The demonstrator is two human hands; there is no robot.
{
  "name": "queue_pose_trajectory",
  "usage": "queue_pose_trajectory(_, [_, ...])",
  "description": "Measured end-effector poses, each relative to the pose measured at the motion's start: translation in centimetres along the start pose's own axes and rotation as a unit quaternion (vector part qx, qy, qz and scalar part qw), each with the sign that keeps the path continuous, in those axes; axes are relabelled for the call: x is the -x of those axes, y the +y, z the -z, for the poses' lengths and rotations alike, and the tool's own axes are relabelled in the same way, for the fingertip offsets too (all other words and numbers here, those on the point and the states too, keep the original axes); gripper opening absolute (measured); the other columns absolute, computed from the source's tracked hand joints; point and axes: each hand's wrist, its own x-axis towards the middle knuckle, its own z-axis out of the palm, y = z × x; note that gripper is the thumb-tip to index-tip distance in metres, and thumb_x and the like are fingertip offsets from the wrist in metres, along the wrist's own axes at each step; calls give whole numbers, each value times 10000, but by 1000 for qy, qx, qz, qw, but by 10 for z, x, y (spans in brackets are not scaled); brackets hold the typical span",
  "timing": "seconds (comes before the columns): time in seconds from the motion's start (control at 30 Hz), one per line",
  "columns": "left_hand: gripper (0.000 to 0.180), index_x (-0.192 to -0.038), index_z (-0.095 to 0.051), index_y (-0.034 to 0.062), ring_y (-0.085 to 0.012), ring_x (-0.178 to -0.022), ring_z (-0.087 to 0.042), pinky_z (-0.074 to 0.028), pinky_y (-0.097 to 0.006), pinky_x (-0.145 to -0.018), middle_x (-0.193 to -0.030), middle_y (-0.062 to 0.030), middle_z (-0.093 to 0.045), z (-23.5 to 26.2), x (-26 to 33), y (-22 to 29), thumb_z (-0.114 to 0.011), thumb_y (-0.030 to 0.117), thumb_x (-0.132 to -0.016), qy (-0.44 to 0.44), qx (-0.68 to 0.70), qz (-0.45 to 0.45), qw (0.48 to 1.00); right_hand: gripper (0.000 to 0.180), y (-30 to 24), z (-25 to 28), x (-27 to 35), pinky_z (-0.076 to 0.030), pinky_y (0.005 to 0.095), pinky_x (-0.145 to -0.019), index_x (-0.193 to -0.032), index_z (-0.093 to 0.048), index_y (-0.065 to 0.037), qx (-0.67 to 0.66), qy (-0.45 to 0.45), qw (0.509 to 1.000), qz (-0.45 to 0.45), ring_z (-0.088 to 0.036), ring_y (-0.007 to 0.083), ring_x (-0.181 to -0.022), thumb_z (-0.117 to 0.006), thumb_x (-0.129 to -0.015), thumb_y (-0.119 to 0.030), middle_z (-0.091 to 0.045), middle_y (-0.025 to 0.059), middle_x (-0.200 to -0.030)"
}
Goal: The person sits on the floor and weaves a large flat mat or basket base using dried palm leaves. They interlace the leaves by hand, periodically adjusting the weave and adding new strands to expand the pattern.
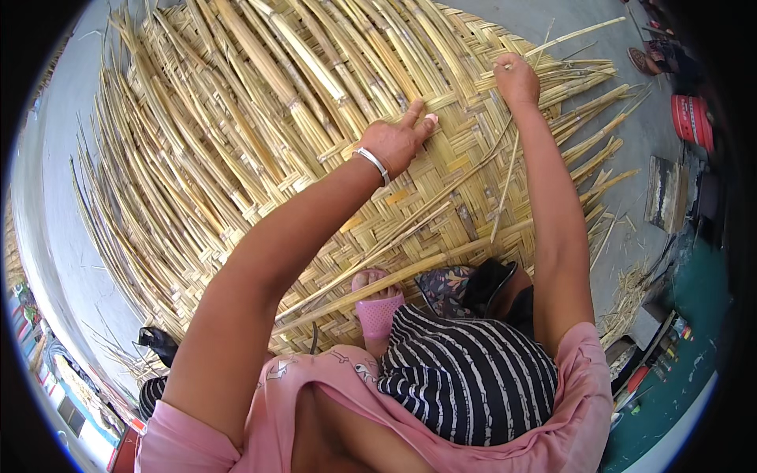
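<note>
A large mat (441, 162) of flat, pale yellow reed strips in a diagonal weave spreads out before me. Long uncut-looking reed stalks (292, 102) lie close together across its far and left parts. My left hand (392, 146), with a silver bangle at the wrist, rests on the weave; its thumb and index finger are stretched apart and the other fingers are partly hidden. Farther off at the right edge, my right hand (517, 81) is closed in a pinch on a reed strip, among loose strip ends (587, 75) that fan out past the weave.
My foot in a pink sandal (378, 311) presses on the near edge of the mat. A long strip (418, 268) crosses there. To the right are a red tub (692, 122), a wooden block (666, 193) and scraps (628, 296) on the grey floor. Someone's foot (643, 61) shows at the upper right.
</note>
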Motion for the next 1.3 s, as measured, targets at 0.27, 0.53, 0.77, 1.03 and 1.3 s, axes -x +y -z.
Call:
queue_pose_trajectory(0.27, [385, -1200, -500, 83, -289, -748, -621, -512, -379, -636, -920, -131, -628, -32, 201, 18, -612, 130, -834, 142, 209, -3, 968, 335, -44, 27, 112, -473, 436, -743, -1186, -572, -169, -46, -51, 993, 95, -613, 354, -832, -507, -884, -300, -650, 175, -873])
queue_pose_trajectory(0.53, [430, -1181, -511, 81, -330, -822, -627, -508, -418, -706, -1018, -146, -622, -83, 367, 32, -554, 377, -873, -93, 254, 147, 951, 303, -90, 4, 302, -472, 446, -753, -1063, -592, -75, -8, -479, 768, 426, -588, 362, -882, -568, -856, -297, -624, 183, -921])
queue_pose_trajectory(0.77, [272, -894, -654, 98, -299, -674, -626, -500, -388, -596, -749, -120, -639, -17, 377, 13, -671, 351, -795, 41, 313, 299, 901, 305, -105, 19, 307, -468, 409, -675, -944, -617, -35, -72, -488, 783, 380, -613, 317, -776, -582, -852, -324, -637, 162, -826])
queue_pose_trajectory(1.03, [454, -980, -599, 96, -321, -789, -636, -496, -424, -675, -823, -123, -659, -4, 415, -21, -640, 496, -769, -11, 315, 322, 893, 223, -171, 43, 280, -385, 245, -553, -848, -578, 3, -97, -474, 811, 328, -443, 71, -604, -590, -883, -217, -499, -5, -634])
queue_pose_trajectory(1.3, [528, -1161, -549, 100, -319, -1037, -564, -434, -430, -891, -1100, -126, -596, -21, 626, -75, -704, 343, -719, -128, 120, 301, 937, 224, -144, 39, 288, -279, 183, -466, -786, -536, -52, -142, -621, 752, 170, -365, 10, -533, -632, -884, -229, -443, -74, -615])
